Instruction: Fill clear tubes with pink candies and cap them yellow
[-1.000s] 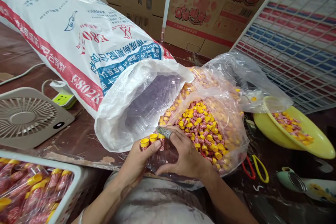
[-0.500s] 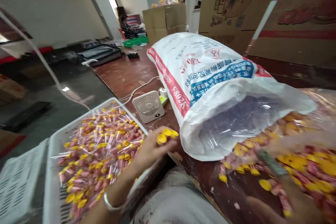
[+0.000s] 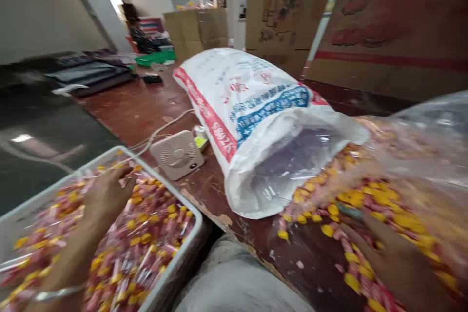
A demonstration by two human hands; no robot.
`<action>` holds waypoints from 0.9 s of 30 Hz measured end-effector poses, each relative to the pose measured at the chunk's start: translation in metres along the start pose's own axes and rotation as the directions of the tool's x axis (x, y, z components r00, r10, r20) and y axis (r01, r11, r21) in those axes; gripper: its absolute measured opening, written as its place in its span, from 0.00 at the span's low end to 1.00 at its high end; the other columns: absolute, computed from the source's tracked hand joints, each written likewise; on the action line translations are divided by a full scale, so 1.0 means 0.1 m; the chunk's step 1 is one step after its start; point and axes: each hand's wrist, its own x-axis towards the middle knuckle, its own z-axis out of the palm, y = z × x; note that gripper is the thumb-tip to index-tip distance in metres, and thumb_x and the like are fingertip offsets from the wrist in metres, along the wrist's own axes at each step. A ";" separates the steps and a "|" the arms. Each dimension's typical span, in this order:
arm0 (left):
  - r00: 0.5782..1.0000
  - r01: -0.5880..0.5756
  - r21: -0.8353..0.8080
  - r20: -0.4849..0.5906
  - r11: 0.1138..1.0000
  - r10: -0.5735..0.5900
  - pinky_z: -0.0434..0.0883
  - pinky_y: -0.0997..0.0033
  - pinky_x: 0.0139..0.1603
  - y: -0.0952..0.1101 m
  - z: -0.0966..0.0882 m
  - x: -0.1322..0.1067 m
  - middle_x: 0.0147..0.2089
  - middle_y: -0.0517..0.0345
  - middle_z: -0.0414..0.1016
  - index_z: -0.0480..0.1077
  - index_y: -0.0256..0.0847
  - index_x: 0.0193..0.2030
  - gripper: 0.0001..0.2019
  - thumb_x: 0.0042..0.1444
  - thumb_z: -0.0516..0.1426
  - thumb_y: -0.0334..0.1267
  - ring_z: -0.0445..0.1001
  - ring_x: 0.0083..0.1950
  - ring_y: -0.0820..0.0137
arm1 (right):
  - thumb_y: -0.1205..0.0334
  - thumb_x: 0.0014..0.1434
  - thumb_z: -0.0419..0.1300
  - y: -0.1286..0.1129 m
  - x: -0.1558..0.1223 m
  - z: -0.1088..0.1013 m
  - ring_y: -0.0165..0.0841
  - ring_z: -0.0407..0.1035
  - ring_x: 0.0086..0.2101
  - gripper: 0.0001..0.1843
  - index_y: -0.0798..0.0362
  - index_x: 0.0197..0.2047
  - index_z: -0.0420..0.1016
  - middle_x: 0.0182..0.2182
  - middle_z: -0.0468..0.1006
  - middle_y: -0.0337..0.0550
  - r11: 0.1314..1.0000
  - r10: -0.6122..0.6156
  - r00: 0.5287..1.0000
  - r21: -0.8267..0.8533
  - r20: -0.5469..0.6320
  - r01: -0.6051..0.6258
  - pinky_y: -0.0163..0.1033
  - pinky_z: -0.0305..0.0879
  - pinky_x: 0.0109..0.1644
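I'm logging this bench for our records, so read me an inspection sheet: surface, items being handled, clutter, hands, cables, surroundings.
Surface: reddish-brown table, finish worn along its front edge.
Items: yellow-capped tubes fill the crate at left; more lie at right around a clear bag.
Clutter: small scraps; fan; white sack, mouth open.
Left hand: over the crate; blurred, grip unclear.
Right hand: among the right-hand tubes; grip unclear.
Cables: white cable passes behind the fan toward the crate.
Surroundings: cardboard boxes behind; green tray farther off.
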 end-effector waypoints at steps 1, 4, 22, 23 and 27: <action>0.994 -0.094 -0.112 -0.072 0.989 0.087 0.71 0.59 0.46 0.21 0.04 -0.09 0.45 0.53 0.81 0.73 0.42 0.47 0.13 0.64 0.52 0.45 0.78 0.46 0.53 | 0.39 0.65 0.55 0.01 -0.03 -0.15 0.51 0.81 0.38 0.20 0.42 0.48 0.78 0.40 0.84 0.52 0.999 0.004 0.999 -0.037 0.038 -0.003 0.56 0.77 0.40; 0.893 -0.436 -0.473 -0.123 0.766 0.432 0.74 0.68 0.43 1.00 0.21 -0.45 0.41 0.62 0.82 0.76 0.48 0.45 0.09 0.63 0.57 0.46 0.79 0.39 0.65 | 0.44 0.69 0.53 -0.11 0.02 -0.29 0.48 0.81 0.40 0.18 0.47 0.46 0.77 0.42 0.84 0.48 0.994 0.018 0.993 -0.109 0.119 -0.005 0.52 0.77 0.42; 0.654 -0.736 -0.154 0.089 0.659 0.751 0.73 0.61 0.39 2.62 0.88 -0.44 0.49 0.42 0.72 0.69 0.36 0.47 0.10 0.64 0.49 0.30 0.77 0.44 0.56 | 0.66 0.63 0.68 -0.31 -0.02 -0.14 0.40 0.75 0.39 0.04 0.51 0.41 0.77 0.37 0.80 0.42 0.909 0.076 0.976 -0.417 0.205 0.017 0.40 0.67 0.39; 0.677 -0.695 -0.280 0.054 0.662 0.734 0.73 0.60 0.40 2.54 0.87 -0.48 0.47 0.45 0.73 0.68 0.37 0.46 0.07 0.63 0.51 0.33 0.77 0.42 0.58 | 0.67 0.60 0.70 -0.32 -0.01 -0.10 0.42 0.74 0.41 0.09 0.51 0.43 0.77 0.39 0.80 0.43 0.902 0.049 0.968 -0.427 0.247 0.064 0.41 0.68 0.41; 0.687 -0.274 -0.810 0.212 0.519 0.695 0.74 0.61 0.46 2.33 0.75 -0.72 0.45 0.51 0.75 0.65 0.39 0.53 0.17 0.59 0.58 0.42 0.77 0.44 0.61 | 0.71 0.60 0.68 -0.29 -0.02 0.00 0.44 0.72 0.42 0.10 0.53 0.43 0.75 0.38 0.79 0.45 0.875 -0.055 0.933 -0.433 0.355 0.216 0.45 0.69 0.44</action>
